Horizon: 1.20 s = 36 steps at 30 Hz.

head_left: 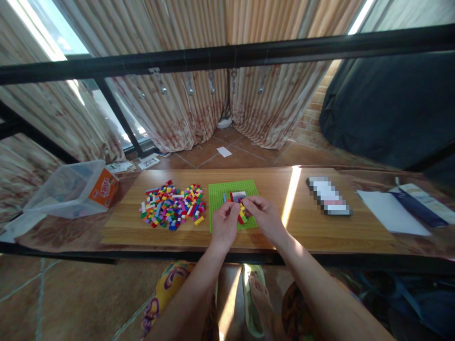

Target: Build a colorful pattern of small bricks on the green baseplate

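Observation:
A green studded baseplate [215, 189] lies on the wooden table top, with several toy building bricks [242, 219] in red, yellow, white and blue on it. Over the plate's left part, my left hand [224, 225] is closed, its thumb and finger pinched at the bricks. My right hand [266, 217] comes in from the right, also in a pinch, its fingertips close to the left ones. Whatever sits between the fingertips is too small and too covered to make out. Left of the plate spreads a pile of loose bricks [174, 206] in many colours.
A clear plastic box [67, 187] with an orange label stands at the far left. On the right of the table [284, 237] lies a pixelated dark-edged object [329, 196]; beyond it are white paper [393, 213] and a blue-and-white packet [423, 203]. A black rail [227, 58] crosses behind.

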Tool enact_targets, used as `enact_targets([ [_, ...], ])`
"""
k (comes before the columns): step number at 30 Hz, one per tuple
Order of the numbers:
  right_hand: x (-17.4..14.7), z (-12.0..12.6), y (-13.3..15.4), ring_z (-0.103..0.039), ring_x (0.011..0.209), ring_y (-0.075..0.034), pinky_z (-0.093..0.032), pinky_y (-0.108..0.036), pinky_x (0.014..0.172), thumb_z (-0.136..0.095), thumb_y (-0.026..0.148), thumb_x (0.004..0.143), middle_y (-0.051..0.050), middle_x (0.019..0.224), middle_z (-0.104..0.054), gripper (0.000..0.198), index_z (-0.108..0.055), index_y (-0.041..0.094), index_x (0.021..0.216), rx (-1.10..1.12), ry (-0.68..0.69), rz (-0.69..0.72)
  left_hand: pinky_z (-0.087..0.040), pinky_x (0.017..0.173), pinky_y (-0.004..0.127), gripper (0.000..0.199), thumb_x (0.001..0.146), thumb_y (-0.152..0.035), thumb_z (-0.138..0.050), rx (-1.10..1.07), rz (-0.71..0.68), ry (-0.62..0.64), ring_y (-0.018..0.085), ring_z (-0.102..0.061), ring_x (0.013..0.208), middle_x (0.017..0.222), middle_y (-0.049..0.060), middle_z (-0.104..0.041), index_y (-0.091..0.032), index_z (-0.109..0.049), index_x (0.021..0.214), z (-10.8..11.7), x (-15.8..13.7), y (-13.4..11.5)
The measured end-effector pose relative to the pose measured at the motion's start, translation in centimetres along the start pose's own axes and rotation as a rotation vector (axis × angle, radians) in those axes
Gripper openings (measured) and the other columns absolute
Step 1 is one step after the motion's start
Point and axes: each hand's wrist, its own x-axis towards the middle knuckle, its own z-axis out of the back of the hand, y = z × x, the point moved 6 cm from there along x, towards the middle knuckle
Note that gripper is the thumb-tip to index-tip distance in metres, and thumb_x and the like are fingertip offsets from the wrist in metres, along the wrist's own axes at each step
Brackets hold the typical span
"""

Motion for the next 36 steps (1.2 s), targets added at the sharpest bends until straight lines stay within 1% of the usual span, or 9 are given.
enact_targets([
  [4,0.0,0.2,-0.3,-0.054,0.056,-0.011,-0.048,-0.025,0.056,-0.076,0.058,0.066,0.000,0.059,-0.063,0.042,-0.073,0.017,0.070,0.026,0.010,-0.019,-0.031,0.054,0.022,0.026,0.085,-0.035,-0.058,0.015,-0.013,0.009,0.009,-0.037,0.053,0.054,-0.005,-0.045,-0.017,-0.061,0.067,-0.1,-0.1,-0.1],
  [7,0.2,0.8,-0.7,-0.054,0.056,-0.011,-0.048,-0.026,0.055,-0.076,0.058,0.066,-0.001,0.061,-0.064,0.042,-0.073,0.017,0.072,0.039,-0.030,-0.025,-0.029,0.051,0.022,0.030,0.084,-0.039,-0.060,-0.023,0.014,-0.009,0.009,-0.037,0.051,0.053,-0.005,-0.044,-0.017,-0.059,0.063,-0.1,-0.1,-0.2],
  [13,0.7,2.0,-1.1,-0.052,0.055,-0.011,-0.045,-0.026,0.054,-0.075,0.059,0.066,-0.002,0.063,-0.065,0.043,-0.074,0.016,0.074,0.023,-0.126,-0.015,-0.026,0.048,0.020,0.037,0.077,-0.047,-0.068,-0.186,0.168,-0.031,0.007,-0.038,0.047,0.048,-0.005,-0.047,-0.016,-0.057,0.061,-0.1,-0.1,0.5],
  [17,1.1,2.4,-1.4,-0.054,0.056,-0.011,-0.046,-0.026,0.056,-0.076,0.056,0.065,-0.002,0.064,-0.067,0.041,-0.075,0.016,0.076,0.048,-0.142,-0.030,-0.030,0.048,0.019,0.039,0.067,-0.048,-0.078,-0.385,0.292,-0.093,0.005,-0.041,0.046,0.052,-0.005,-0.051,-0.016,-0.056,0.064,0.7,0.2,1.4],
  [20,1.6,3.3,-2.1,-0.058,0.059,-0.013,-0.048,-0.027,0.058,-0.076,0.052,0.064,-0.003,0.066,-0.069,0.039,-0.074,0.016,0.079,0.020,-0.183,-0.040,-0.031,0.047,0.018,0.039,0.064,-0.047,-0.080,-0.390,0.299,-0.179,0.005,-0.042,0.046,0.052,-0.005,-0.052,-0.016,-0.056,0.064,1.7,0.5,1.8],
  [23,2.1,4.3,-2.9,-0.062,0.063,-0.016,-0.051,-0.030,0.062,-0.072,0.048,0.068,-0.005,0.070,-0.071,0.036,-0.075,0.015,0.084,-0.114,-0.192,-0.033,-0.029,0.046,0.018,0.039,0.067,-0.047,-0.077,-0.326,0.271,-0.244,0.005,-0.042,0.045,0.048,-0.005,-0.052,-0.016,-0.055,0.061,2.5,0.6,1.8],
  [26,2.4,4.7,-3.1,-0.067,0.071,-0.019,-0.053,-0.033,0.070,-0.066,0.039,0.075,-0.006,0.079,-0.075,0.027,-0.077,0.018,0.089,-0.346,-0.164,0.018,-0.029,0.047,0.019,0.039,0.068,-0.048,-0.075,-0.299,0.259,-0.257,0.005,-0.042,0.045,0.048,-0.005,-0.052,-0.016,-0.055,0.060,2.7,0.6,1.8],
  [31,2.3,3.5,-2.4,-0.070,0.085,-0.023,-0.052,-0.037,0.081,-0.058,0.026,0.082,-0.004,0.092,-0.077,0.023,-0.078,0.025,0.094,-0.695,-0.118,0.155,-0.029,0.047,0.019,0.040,0.067,-0.050,-0.075,-0.284,0.262,-0.255,0.006,-0.042,0.045,0.049,-0.005,-0.051,-0.016,-0.055,0.060,2.6,0.5,1.9],
  [36,2.6,2.3,-2.3,-0.069,0.084,-0.022,-0.052,-0.036,0.079,-0.057,0.024,0.083,-0.005,0.092,-0.077,0.023,-0.078,0.025,0.092,-0.835,-0.111,0.222,-0.030,0.048,0.020,0.041,0.068,-0.052,-0.073,-0.244,0.249,-0.223,0.006,-0.041,0.045,0.047,-0.004,-0.051,-0.017,-0.055,0.059,2.4,0.4,1.7],
])
